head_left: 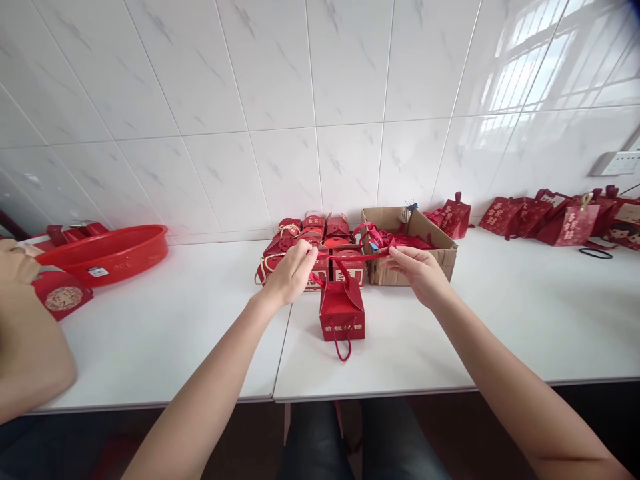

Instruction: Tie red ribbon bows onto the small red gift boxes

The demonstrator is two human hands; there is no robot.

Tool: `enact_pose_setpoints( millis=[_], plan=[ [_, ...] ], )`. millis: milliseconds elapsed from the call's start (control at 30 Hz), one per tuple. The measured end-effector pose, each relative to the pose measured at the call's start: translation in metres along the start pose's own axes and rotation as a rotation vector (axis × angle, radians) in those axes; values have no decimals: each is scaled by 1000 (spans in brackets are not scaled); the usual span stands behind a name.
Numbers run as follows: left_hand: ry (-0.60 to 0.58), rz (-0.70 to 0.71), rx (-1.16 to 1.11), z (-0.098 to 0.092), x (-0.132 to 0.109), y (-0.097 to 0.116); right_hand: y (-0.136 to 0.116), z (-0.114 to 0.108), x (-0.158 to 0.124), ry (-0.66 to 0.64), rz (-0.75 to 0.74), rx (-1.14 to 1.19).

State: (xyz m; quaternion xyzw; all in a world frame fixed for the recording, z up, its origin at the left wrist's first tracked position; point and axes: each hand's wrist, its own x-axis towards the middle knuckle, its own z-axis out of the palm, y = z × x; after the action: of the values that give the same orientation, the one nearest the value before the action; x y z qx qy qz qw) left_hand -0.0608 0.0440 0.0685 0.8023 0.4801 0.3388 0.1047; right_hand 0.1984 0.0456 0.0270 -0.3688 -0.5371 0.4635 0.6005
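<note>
A red ribbon [355, 257] is stretched level between my two hands, above a small red gift box [343, 310]. My left hand [295, 270] pinches one end of the ribbon, thumb against fingers. At the other end, my right hand [417, 270] grips it between thumb and fingertips. The gift box stands upright on the white table, with gold characters on its front and a red cord handle hanging down toward me. Part of the ribbon drops toward the top of the box; whether it is tied there I cannot tell.
Behind my hands stand several red gift boxes [313, 233] beside a cardboard box [445, 257] of red ribbons. A red plastic basin [135, 257] is at left, near a co-worker's arm [35, 347]. More red boxes [570, 223] line the wall at right, with a black loop [596, 254].
</note>
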Motion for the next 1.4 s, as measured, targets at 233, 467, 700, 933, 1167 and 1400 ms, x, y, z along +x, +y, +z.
enact_pose_setpoints(
  millis=[233,467,700,933,1167,1400],
  plan=[
    [30,150,173,-4,4,-1,-3,1,3,20,-50,31],
    [83,82,91,-24,15,8,-19,2,10,45,-131,-13],
    [48,-65,-276,-41,37,29,-48,27,25,1,-309,-126],
    [30,-127,-651,-35,46,35,-60,48,42,-72,-327,-114],
    [89,-102,-689,-28,49,40,-62,63,42,-159,-254,-130],
    [87,-90,-707,-21,53,36,-46,61,39,-229,-266,-131]
  ],
)
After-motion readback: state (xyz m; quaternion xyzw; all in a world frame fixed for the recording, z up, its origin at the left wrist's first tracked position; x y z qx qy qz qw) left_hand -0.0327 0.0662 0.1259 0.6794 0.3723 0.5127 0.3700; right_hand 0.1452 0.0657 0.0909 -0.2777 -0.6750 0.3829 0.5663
